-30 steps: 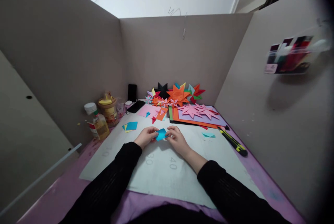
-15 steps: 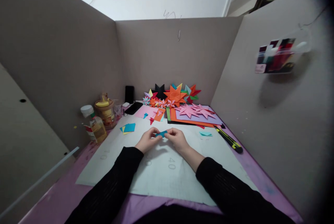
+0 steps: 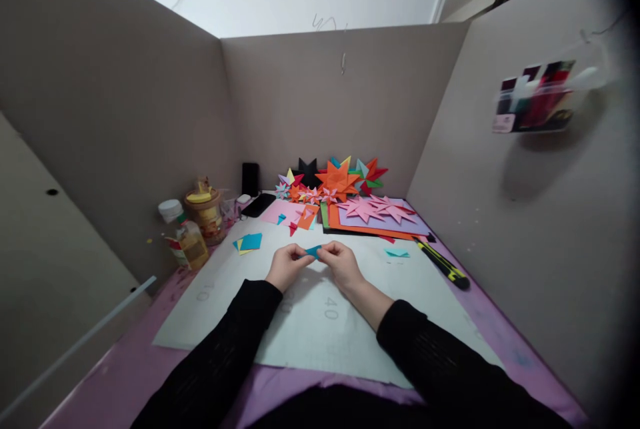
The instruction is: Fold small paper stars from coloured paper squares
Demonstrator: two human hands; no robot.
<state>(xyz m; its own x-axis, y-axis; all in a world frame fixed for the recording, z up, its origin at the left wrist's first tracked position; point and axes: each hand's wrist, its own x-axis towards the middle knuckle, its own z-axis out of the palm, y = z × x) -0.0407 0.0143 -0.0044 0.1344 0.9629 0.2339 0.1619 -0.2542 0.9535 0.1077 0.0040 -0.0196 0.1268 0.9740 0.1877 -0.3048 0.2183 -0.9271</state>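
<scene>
A small blue piece of paper (image 3: 313, 252) is held between both hands above the white sheet (image 3: 320, 342). My left hand (image 3: 289, 265) pinches its left end, and my right hand (image 3: 342, 263) pinches its right end. The fingertips hide parts of the paper, so its folds are too small to make out. Left of my hands lie blue and yellow paper squares (image 3: 250, 241). A light teal folded piece (image 3: 397, 253) rests to the right. Beyond my hands are a small red piece (image 3: 293, 229) and a small blue piece (image 3: 281, 218).
Folded paper stars (image 3: 338, 179) stand at the back. Pink stars (image 3: 361, 208) lie on stacked coloured sheets (image 3: 380, 230). A yellow-black cutter (image 3: 445, 265) is at the right. Bottle (image 3: 189, 242), jar (image 3: 207, 219) and phone (image 3: 259, 205) stand or lie at the left. Grey partitions surround the table.
The camera view has shifted slightly. Both hands still pinch the blue paper, which now shows slightly more tilted between the fingertips.
</scene>
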